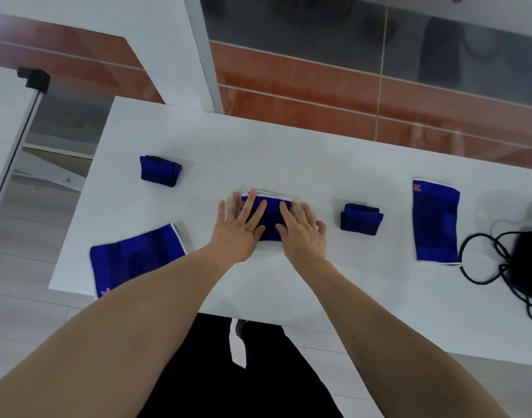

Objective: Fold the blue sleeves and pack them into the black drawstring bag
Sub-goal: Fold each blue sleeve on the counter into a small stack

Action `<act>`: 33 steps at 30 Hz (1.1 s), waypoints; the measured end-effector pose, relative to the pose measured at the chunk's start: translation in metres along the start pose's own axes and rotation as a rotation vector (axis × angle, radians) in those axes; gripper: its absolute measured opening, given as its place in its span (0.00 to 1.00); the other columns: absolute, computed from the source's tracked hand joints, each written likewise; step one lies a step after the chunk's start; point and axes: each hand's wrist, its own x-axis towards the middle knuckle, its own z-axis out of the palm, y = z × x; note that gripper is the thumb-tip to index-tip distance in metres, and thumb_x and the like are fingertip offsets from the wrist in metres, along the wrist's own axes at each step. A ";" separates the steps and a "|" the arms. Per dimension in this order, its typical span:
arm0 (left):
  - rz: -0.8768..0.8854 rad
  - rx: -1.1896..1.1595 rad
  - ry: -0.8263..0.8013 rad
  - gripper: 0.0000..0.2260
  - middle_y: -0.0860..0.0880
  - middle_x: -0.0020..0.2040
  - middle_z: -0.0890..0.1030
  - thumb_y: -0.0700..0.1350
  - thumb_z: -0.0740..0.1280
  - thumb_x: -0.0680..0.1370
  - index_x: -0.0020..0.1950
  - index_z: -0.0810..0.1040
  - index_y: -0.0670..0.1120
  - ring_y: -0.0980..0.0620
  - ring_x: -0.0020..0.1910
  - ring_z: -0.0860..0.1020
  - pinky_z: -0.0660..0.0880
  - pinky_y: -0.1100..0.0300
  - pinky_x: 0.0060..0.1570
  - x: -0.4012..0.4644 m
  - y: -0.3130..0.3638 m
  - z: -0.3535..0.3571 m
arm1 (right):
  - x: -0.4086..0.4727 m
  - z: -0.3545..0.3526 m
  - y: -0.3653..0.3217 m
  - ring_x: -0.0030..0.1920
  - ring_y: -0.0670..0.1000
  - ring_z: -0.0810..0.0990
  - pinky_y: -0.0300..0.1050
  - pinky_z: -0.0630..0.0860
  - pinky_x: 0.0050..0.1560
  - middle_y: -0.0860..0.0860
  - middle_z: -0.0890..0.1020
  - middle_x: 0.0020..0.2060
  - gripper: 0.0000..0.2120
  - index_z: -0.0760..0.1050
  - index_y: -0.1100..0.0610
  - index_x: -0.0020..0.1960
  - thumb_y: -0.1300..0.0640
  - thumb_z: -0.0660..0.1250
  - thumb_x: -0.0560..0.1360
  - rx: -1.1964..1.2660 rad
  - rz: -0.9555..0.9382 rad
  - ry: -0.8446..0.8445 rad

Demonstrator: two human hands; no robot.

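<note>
A blue sleeve (269, 217) folded in half lies at the middle of the white table (258, 146). My left hand (239, 227) and my right hand (301, 233) press flat on it, fingers spread. Two small folded blue sleeves rest on the table, one at the far left (160, 171) and one right of my hands (361, 219). Two unfolded blue sleeves lie flat, one at the near left edge (135, 260) and one at the right (436, 220). The black drawstring bag (528, 263) sits at the right edge of view, its cords (485, 260) looped on the table.
The table's near edge runs just past my forearms, and its left edge is beside the unfolded sleeve. A white board on a black stand (32, 79) is at the left. Beyond the table is a tiled floor (319, 86).
</note>
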 end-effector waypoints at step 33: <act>-0.696 -0.661 0.239 0.30 0.40 0.64 0.69 0.44 0.71 0.77 0.75 0.62 0.45 0.39 0.60 0.71 0.74 0.48 0.56 -0.200 -0.216 0.062 | -0.031 0.062 -0.270 0.81 0.53 0.55 0.52 0.59 0.77 0.49 0.60 0.81 0.28 0.62 0.53 0.80 0.53 0.66 0.82 -0.050 -0.424 -0.168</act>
